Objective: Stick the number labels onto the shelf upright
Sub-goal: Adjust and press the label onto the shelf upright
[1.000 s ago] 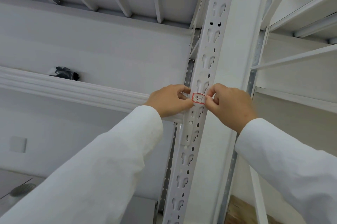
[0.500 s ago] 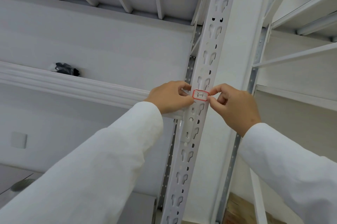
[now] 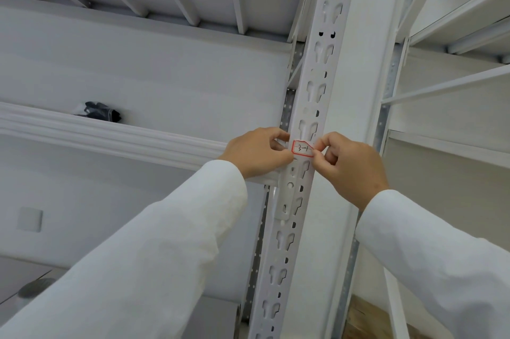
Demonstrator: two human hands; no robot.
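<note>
A small white label (image 3: 303,148) with a red border and the handwritten number 3-1 lies across the front of the white slotted shelf upright (image 3: 289,242). My left hand (image 3: 256,152) pinches the label's left edge against the upright. My right hand (image 3: 350,166) pinches its right edge between thumb and forefinger. The label sits level with the shelf beam's joint.
A white shelf beam (image 3: 110,134) runs left from the upright, with a dark bundle (image 3: 100,111) on the shelf behind it. A white wall column (image 3: 358,90) stands right of the upright. More white shelving (image 3: 455,84) is at the right.
The label has settled flatter on the upright. My right thumb and forefinger shifted from covering its right part to pinching only its right edge. The view tilted slightly.
</note>
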